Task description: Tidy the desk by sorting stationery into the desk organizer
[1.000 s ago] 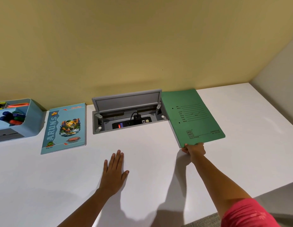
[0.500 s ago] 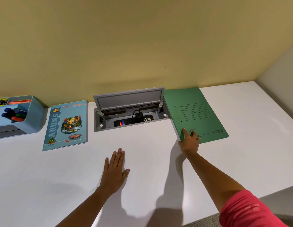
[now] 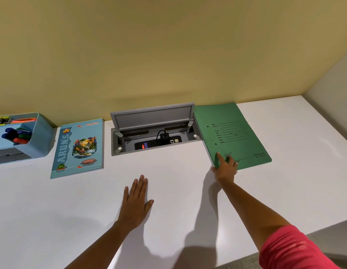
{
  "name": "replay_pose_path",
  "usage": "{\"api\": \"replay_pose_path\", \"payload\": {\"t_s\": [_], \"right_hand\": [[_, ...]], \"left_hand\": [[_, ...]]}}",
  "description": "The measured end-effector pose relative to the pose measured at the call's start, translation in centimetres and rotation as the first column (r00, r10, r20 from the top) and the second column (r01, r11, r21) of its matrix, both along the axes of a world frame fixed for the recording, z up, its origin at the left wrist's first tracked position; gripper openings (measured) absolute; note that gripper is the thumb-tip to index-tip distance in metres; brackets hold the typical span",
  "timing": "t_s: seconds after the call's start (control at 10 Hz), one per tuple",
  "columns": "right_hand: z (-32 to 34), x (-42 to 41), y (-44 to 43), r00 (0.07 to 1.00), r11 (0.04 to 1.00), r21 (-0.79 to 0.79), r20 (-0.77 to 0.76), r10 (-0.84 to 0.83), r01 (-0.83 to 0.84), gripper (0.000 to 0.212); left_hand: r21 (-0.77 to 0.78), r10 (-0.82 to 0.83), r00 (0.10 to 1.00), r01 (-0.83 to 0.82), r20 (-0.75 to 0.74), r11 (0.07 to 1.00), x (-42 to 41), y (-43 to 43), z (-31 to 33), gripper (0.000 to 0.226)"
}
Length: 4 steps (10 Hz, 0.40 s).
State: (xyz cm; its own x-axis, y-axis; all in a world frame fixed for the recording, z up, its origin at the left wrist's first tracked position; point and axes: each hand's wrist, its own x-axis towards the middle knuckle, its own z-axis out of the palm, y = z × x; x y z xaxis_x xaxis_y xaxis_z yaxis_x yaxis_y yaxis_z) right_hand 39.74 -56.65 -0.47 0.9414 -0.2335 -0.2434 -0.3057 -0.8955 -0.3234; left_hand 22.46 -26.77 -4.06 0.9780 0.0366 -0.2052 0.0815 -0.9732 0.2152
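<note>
Right hand [image 3: 225,167] pinches the near-left corner of the green file [image 3: 236,133] at 1 o'clock, while the left hand [image 3: 135,200] lies flat, fingers relaxed. The desk organizer [image 3: 42,140] sits well apart at 10 o'clock, so dragging the file leftward on that thin corner grip could snag the open cable hatch [image 3: 153,118] at 12! The file reads "SPRING FILE"; the notebook [image 3: 79,146] at 11 says "ALL NEW ARUN'S".

Soft overhead light, sharp, wide-angle edge distortion
</note>
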Motion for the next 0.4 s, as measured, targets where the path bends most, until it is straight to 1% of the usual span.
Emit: {"api": "replay_pose_path", "payload": {"t_s": [0.1, 0.2, 0.3, 0.4], "right_hand": [[0.5, 0.0, -0.3, 1.000, 1.000, -0.017, 0.007, 0.017, -0.017, 0.065], [0.9, -0.3, -0.2, 0.999, 0.999, -0.020, 0.025, 0.036, -0.035, 0.059], [1.6, -1.0, 0.0, 0.999, 1.000, -0.006, 0.044, 0.002, -0.002, 0.053], [0.7, -2.2, 0.6, 0.985, 0.997, -0.048, 0.158, 0.063, -0.056, 0.051]], "left_hand": [[-0.009, -0.003, 0.999, 0.003, 0.039, 1.000, 0.0, -0.1, -0.2, 0.069], [-0.002, 0.010, 0.999, -0.010, 0.047, 1.000, 0.1, -0.2, -0.4, 0.069], [-0.006, -0.008, 0.998, 0.009, 0.064, 1.000, 0.1, 0.0, -0.4, 0.069], [-0.010, -0.023, 0.995, 0.024, 0.096, 1.000, 0.2, -0.2, -0.8, 0.068]]}}
